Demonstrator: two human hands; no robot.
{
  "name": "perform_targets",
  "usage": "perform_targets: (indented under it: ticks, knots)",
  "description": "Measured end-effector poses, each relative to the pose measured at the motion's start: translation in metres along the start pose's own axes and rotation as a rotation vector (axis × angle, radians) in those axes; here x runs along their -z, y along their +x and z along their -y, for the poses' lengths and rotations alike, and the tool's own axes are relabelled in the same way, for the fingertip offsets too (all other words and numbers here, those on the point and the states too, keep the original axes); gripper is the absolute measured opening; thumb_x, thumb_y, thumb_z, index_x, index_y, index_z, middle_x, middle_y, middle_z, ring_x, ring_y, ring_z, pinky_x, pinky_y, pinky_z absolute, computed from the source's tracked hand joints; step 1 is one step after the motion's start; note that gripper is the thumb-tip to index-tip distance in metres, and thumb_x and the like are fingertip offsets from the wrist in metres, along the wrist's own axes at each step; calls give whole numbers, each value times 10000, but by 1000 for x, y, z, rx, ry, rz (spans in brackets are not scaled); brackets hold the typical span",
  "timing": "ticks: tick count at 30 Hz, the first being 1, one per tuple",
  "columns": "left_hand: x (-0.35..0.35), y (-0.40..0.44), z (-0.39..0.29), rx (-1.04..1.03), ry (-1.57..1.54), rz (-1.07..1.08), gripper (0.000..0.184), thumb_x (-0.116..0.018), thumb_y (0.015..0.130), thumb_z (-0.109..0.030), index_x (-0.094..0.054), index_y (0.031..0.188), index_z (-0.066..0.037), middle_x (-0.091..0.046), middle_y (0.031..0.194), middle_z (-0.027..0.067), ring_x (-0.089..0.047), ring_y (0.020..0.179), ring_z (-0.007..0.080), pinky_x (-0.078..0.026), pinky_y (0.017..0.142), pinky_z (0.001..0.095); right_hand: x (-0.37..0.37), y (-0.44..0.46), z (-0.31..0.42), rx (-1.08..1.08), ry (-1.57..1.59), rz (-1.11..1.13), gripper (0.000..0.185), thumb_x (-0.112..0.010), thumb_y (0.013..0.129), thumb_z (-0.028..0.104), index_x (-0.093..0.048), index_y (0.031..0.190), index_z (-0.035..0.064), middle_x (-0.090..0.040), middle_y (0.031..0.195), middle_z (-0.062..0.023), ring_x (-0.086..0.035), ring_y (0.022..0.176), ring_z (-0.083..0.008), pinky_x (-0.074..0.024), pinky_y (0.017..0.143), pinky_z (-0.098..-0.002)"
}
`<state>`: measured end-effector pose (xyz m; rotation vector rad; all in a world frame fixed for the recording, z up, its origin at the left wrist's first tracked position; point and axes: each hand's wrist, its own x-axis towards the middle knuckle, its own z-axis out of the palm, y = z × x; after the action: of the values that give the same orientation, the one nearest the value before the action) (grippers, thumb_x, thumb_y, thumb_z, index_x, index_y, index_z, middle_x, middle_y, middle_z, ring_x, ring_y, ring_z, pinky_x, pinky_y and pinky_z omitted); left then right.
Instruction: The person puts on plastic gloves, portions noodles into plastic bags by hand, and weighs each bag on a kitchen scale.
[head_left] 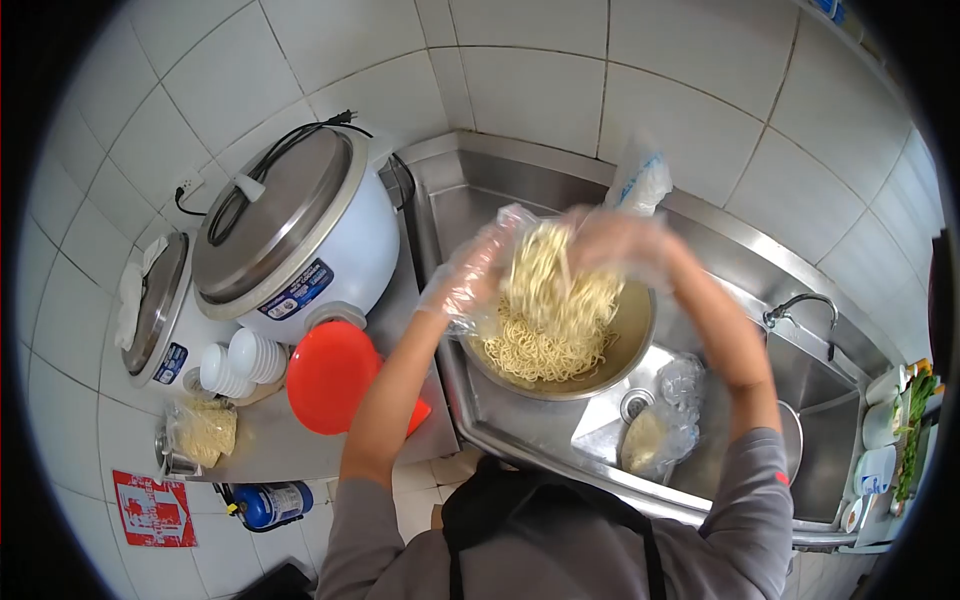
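Both my hands are over a large round metal bowl [640,345] of yellow noodles [540,350] in the steel sink. A clump of lifted noodles [555,275] hangs between them, blurred by motion. At the clump's left side is my left hand [478,268], in a clear plastic glove and closed on noodles. My right hand [625,245] touches the clump from the upper right; motion smears its fingers, so their grip cannot be made out. Just below the bowl, a clear plastic bag [668,415] with a pale yellowish lump in it lies near the drain [637,404].
Left on the steel counter stand a large rice cooker [345,245], a red plastic container [330,380], stacked white bowls [240,365] and a bag of noodles [205,430]. A white plastic bag [642,185] sits behind the bowl. A faucet [800,310] rises at the right.
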<state>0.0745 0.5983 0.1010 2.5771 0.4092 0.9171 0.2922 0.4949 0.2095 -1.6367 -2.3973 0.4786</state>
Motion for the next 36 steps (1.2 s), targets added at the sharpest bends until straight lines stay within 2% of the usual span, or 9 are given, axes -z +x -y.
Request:
perform_targets:
  ticks: [2,4,8,12,19,22,29,32,36]
  knots:
    - [-26,-7,5,-57,38,82,698,-536,715,48,-286,1354,-76,-381,1337,160,-457,1146,331,-381,969,360,-79,33,-64,454,-127,184,245,-526,805,242,-641,909,52,-627,887,-100,-580,792,-240,-468,716,-301]
    - [-51,-23,9,-128,9,129,736,-510,712,78,-247,1376,-100,-331,1381,139,-466,1135,330,-396,958,353,-124,28,-84,306,356,-7,262,-539,790,174,-595,996,23,-613,915,-140,-582,838,-250,-480,749,-309]
    - [-48,-22,-7,8,-41,175,780,-454,692,101,-241,1388,-181,-230,1434,111,-474,1117,336,-450,878,354,-154,32,-40,-620,1810,-497,198,-496,843,80,-560,1006,-12,-595,912,-116,-578,826,-220,-482,779,-306]
    - [-58,-11,-14,3,2,46,751,-460,700,93,-282,1374,-185,-219,1438,108,-440,1162,326,-426,913,362,-154,54,-22,-109,2320,-746,200,-522,838,94,-548,1008,-8,-591,956,-117,-567,850,-174,-470,755,-288]
    - [-53,-1,-5,406,-212,129,757,-496,753,36,-139,1410,-82,-358,1346,110,-503,958,185,-408,863,277,-117,66,-83,-157,262,-92,420,-571,763,364,-600,1053,60,-629,974,-128,-597,868,-269,-454,757,-319]
    - [-21,16,-25,605,-708,99,760,-480,772,29,-84,1416,-48,-384,1290,65,-476,782,76,-426,719,207,-33,30,-55,-153,438,73,424,-571,779,359,-611,1043,30,-639,947,-133,-598,891,-259,-458,794,-320]
    - [-21,46,-21,401,-495,-76,741,-502,740,-147,-154,1356,69,-220,1382,307,-189,1324,344,-179,1068,316,-84,3,-69,-22,421,-42,612,-542,807,512,-538,1158,9,-627,1005,-149,-601,852,-245,-469,784,-334]
    - [3,68,-36,420,-451,-163,736,-479,787,35,-102,1414,-41,-476,1117,34,-446,701,48,-435,639,214,-131,15,-57,-68,407,-153,579,-558,804,504,-569,1133,28,-637,979,-135,-599,838,-240,-468,786,-331]
    - [62,93,-89,401,-608,-330,720,-517,804,21,-139,1411,-58,-483,1188,78,-518,909,98,-452,786,234,-90,13,-57,-134,287,150,445,-536,834,435,-606,1068,64,-643,905,-129,-592,827,-210,-463,762,-343]
